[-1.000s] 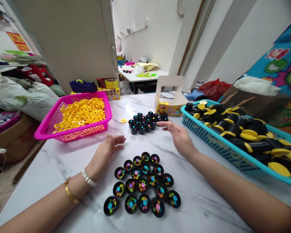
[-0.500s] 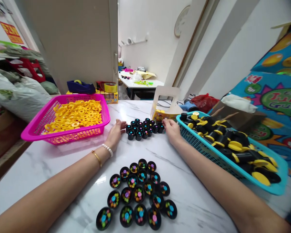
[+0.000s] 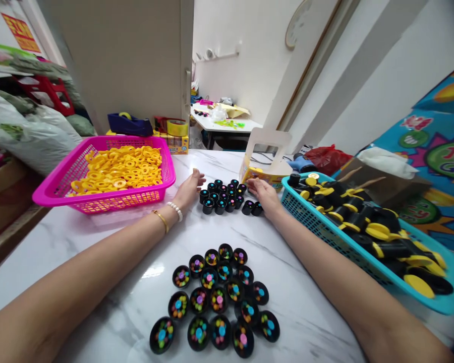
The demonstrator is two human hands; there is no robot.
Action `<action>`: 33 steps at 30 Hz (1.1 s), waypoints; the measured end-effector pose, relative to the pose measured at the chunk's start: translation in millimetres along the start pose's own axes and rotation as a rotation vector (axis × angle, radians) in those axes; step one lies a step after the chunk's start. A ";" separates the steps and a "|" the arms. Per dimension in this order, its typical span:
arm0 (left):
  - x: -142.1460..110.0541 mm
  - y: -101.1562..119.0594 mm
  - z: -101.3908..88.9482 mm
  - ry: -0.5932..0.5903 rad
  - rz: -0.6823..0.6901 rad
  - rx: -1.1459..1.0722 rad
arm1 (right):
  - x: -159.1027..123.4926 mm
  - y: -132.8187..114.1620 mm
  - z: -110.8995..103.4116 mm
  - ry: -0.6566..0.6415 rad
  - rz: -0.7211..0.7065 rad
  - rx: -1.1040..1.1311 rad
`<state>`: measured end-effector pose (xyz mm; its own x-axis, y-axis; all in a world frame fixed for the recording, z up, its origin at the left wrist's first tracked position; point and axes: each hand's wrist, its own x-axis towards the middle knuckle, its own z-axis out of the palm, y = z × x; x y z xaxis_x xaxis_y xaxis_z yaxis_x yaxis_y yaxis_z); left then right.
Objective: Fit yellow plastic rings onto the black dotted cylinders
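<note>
A cluster of small black caps with blue tops (image 3: 224, 195) stands on the white marble table (image 3: 109, 297). My left hand (image 3: 189, 187) lies open against the cluster's left side, fingers stretched toward the far edge. My right hand (image 3: 263, 194) rests open on the cluster's right side, fingers touching two caps (image 3: 251, 207) that sit slightly apart. Nearer to me lies a group of black round cups with coloured dots inside (image 3: 216, 298), untouched by either hand.
A pink basket (image 3: 56, 194) of yellow rings sits at the left. A blue basket (image 3: 325, 227) of black and yellow parts runs along the right. A small yellow carton (image 3: 267, 174) stands behind the caps. Tape rolls and a dispenser sit at the back.
Both hands reached forward from the table's middle to either side of the small caps. Two caps on the right now sit separated from the cluster. The camera tilted.
</note>
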<state>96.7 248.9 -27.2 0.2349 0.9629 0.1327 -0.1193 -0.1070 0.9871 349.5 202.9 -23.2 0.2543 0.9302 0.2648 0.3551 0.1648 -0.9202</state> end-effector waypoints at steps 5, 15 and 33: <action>28.2 4.3 7.1 -0.158 -0.049 -0.091 | 6.7 -10.1 3.6 -0.193 0.080 0.100; 46.4 10.8 26.4 -0.437 -0.225 -0.198 | 18.0 -5.1 9.1 -0.376 0.159 0.205; 5.0 15.2 24.0 -0.472 -0.264 -0.146 | -27.1 -15.3 20.0 -0.376 0.209 0.355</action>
<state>119.2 246.2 -9.4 0.6776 0.7331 -0.0581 -0.1225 0.1905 0.9740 319.2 181.7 -22.1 -0.0751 0.9972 0.0044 -0.0098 0.0037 -0.9999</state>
